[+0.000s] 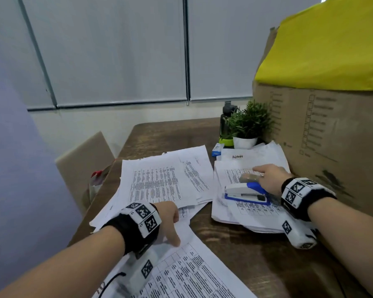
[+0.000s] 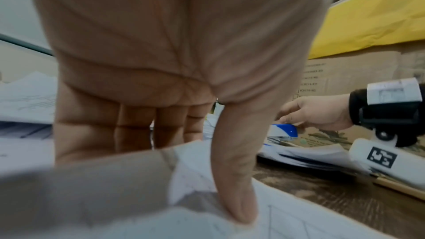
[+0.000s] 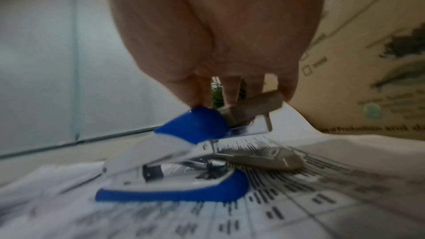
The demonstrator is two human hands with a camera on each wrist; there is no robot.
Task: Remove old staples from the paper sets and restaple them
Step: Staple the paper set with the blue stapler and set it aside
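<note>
While the stapler point(image 1: 247, 192) sat on the right-hand stack of papers point(image 1: 241, 214), our right hand point(image 1: 269, 179) reached over it, fingers point(image 3: 197, 95) touching its blue end and a grey metal piece point(image 3: 253, 108) that we took for a staple remover; whether they had closed round either we could not tell. Our left hand point(image 1: 169, 220) pinned the near paper set point(image 1: 194, 272) on the worktop point(image 1: 235, 246), thumb point(image 2: 239, 179) pressed flat, its other fingers hidden behind the palm. We judged the step to be fetching a tool. To do it well we wanted to grip one tool cleanly, lift without dragging loose sheets, and keep the left thumb near the corner. Beyond stood a middle pile of sheets point(image 1: 159, 181), a potted plant point(image 1: 248, 125) and a cardboard box point(image 1: 323, 134).
</note>
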